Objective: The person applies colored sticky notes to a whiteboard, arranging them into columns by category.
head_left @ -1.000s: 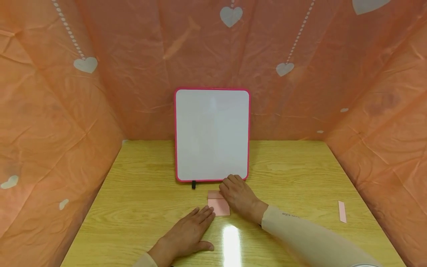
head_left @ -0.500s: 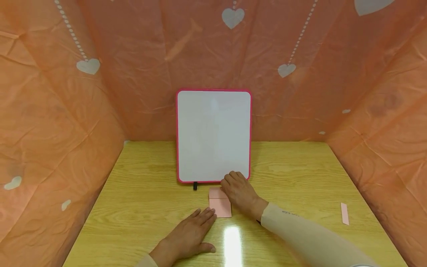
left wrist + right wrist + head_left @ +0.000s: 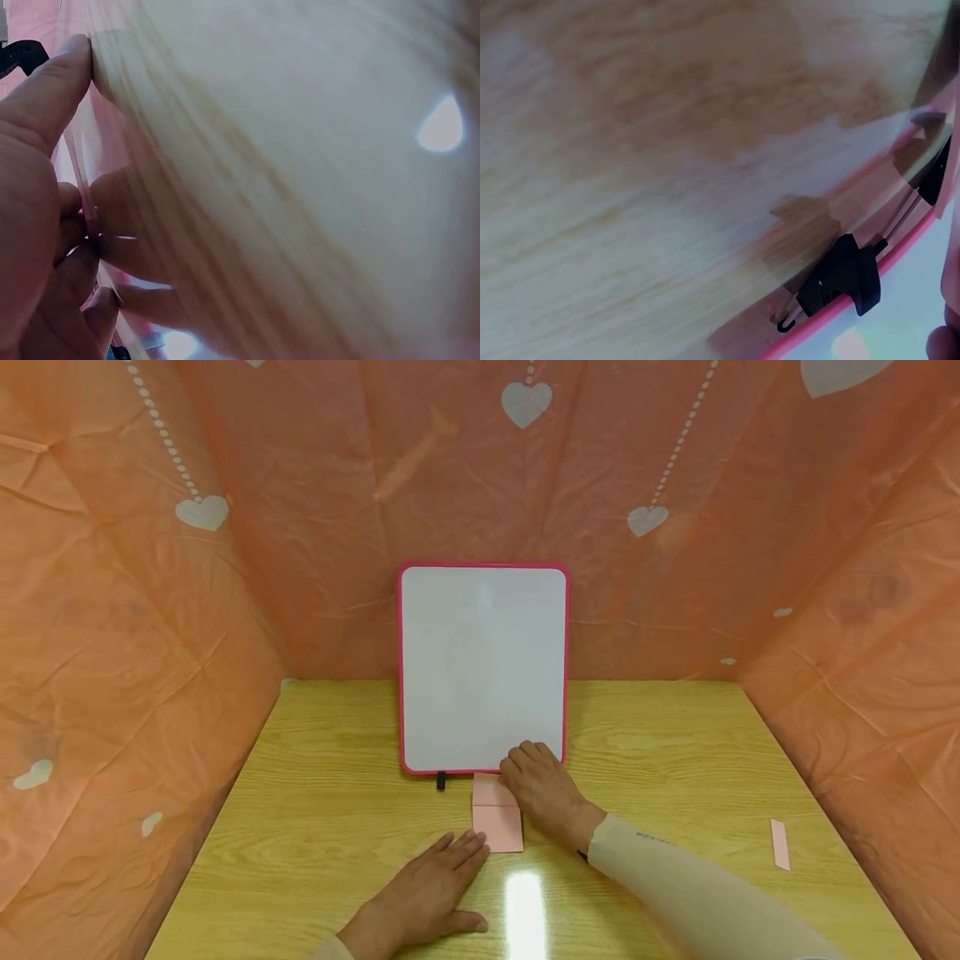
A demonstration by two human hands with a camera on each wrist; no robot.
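A small pink sheet of paper [image 3: 497, 831] lies on the table in front of the whiteboard, with a crease across it and its upper flap [image 3: 491, 790] towards the board. My left hand [image 3: 431, 889] lies flat, fingertips on the paper's lower left corner; in the left wrist view its thumb and fingers touch the glossy wood. My right hand [image 3: 543, 789] has its fingers curled at the flap's right edge and pinches it; the fingertips are hidden in the head view. Only a little of that hand shows at the edge of the right wrist view.
A pink-framed whiteboard [image 3: 483, 668] stands upright just behind the paper, one black foot [image 3: 441, 781] jutting forward. A narrow pink paper strip [image 3: 780, 844] lies at the right of the wooden table [image 3: 315, 827]. Orange sheeting with white hearts encloses the back and sides.
The paper's upper flap has swung up and away towards the whiteboard, with my right hand moving slightly the same way. My left hand stays at the lower corner.
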